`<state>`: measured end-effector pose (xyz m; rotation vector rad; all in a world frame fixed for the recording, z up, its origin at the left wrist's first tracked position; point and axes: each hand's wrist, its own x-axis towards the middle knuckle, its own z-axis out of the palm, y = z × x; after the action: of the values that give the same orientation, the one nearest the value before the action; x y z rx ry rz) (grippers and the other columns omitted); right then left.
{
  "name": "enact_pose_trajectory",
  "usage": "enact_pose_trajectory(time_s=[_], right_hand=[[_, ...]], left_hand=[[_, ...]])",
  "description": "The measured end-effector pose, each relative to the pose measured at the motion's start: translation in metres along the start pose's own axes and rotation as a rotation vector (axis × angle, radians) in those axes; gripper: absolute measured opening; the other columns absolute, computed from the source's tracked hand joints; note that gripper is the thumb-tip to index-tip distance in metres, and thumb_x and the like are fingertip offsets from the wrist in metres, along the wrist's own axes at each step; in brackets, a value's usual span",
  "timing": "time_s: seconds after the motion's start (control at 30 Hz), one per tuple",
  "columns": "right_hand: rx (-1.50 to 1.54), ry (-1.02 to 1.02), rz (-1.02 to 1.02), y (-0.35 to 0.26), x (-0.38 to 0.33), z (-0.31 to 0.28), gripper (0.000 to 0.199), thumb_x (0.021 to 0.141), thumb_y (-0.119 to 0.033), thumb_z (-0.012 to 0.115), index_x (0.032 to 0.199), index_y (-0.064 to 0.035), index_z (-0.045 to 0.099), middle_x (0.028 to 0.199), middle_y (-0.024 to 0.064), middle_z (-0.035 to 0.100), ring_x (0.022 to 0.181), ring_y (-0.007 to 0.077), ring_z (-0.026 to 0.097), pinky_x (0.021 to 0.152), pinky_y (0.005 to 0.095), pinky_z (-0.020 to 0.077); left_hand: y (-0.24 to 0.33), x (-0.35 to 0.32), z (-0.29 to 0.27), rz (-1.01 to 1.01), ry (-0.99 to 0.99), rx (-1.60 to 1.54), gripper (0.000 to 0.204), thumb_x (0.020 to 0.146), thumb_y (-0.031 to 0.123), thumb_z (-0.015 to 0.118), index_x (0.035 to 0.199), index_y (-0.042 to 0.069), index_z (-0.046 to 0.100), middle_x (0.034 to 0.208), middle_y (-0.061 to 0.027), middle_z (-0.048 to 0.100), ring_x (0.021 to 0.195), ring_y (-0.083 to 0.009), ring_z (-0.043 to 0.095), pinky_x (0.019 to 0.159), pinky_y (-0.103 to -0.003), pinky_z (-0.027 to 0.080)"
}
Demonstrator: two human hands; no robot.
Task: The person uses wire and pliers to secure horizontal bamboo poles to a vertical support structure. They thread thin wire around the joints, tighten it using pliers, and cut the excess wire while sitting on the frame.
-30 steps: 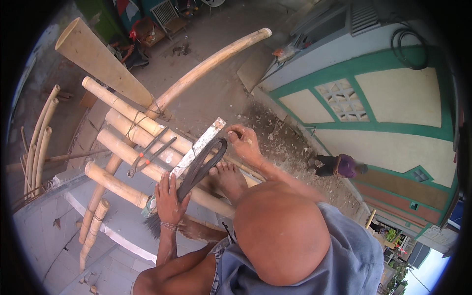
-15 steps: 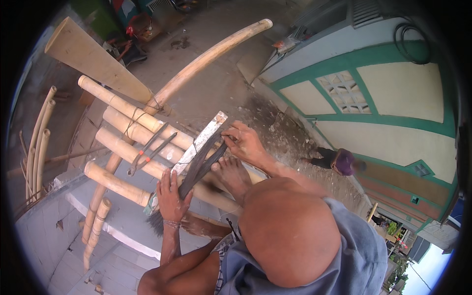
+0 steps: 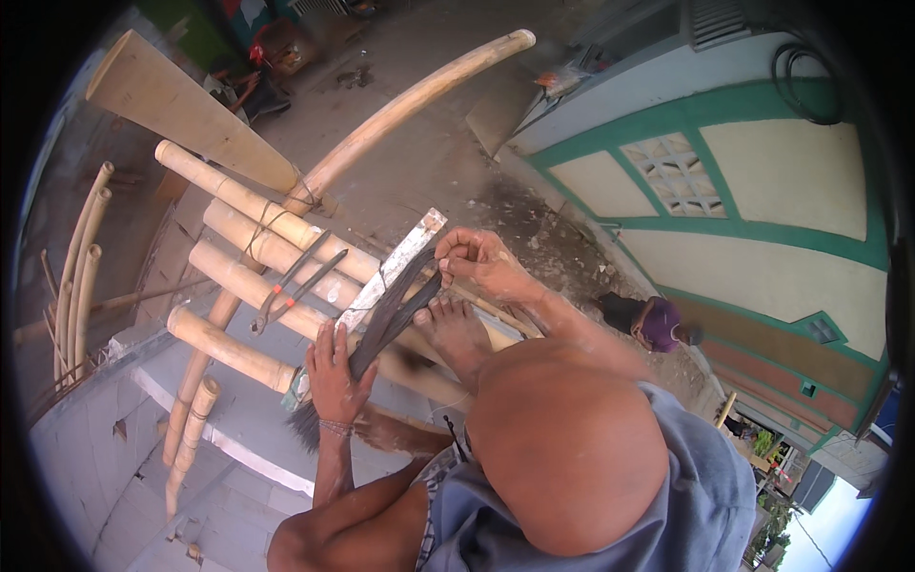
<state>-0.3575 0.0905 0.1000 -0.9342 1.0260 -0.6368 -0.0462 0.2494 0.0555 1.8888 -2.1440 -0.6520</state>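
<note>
At the picture's centre, the right hand (image 3: 486,267) pinches the upper end of a dark strand bundle (image 3: 389,319), while the left hand (image 3: 334,381) clasps its lower part between thumb and fingers — both grips sit beside a white slat (image 3: 408,246). If the pinch slackened, strands could spring loose or drop through the gaps between poles; a nudge could likewise send the pliers (image 3: 317,276), lying loose left of centre, off the rounded bamboo, and a foot could slip. Counted outward: two hands, one bundle, one slat, two bare feet (image 3: 453,329), one pair of pliers, four pole ends (image 3: 233,338) left of centre, and — toward the top — one curved pole (image 3: 419,100).
</note>
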Motion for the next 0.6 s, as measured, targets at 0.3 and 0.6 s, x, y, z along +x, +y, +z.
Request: enact_pose_trajectory(time_s=[0.3, 0.6], right_hand=[[0.051, 0.059, 0.177, -0.067, 0.001, -0.031, 0.023, 0.089, -0.005, 0.08, 0.094, -0.0082, 0.058, 0.065, -0.0055, 0.05, 0.051, 0.0031, 0.041, 0.041, 0.0233, 0.0238], [-0.354, 0.85, -0.418, -0.251, -0.041, -0.115, 0.026, 0.089, -0.014, 0.084, 0.094, -0.007, 0.059, 0.063, -0.0112, 0.042, 0.05, -0.0009, 0.03, 0.043, 0.0199, 0.0182]], left_hand=[[0.006, -0.002, -0.008, 0.0, -0.031, 0.058, 0.087, 0.089, 0.041, 0.077, 0.16, 0.006, 0.038, 0.164, -0.0217, 0.039, 0.151, -0.0402, 0.036, 0.122, -0.056, 0.029], [0.003, -0.006, -0.004, -0.012, -0.045, 0.047, 0.091, 0.084, 0.039, 0.083, 0.157, 0.004, 0.041, 0.163, -0.0219, 0.038, 0.15, -0.0405, 0.037, 0.121, -0.059, 0.03]])
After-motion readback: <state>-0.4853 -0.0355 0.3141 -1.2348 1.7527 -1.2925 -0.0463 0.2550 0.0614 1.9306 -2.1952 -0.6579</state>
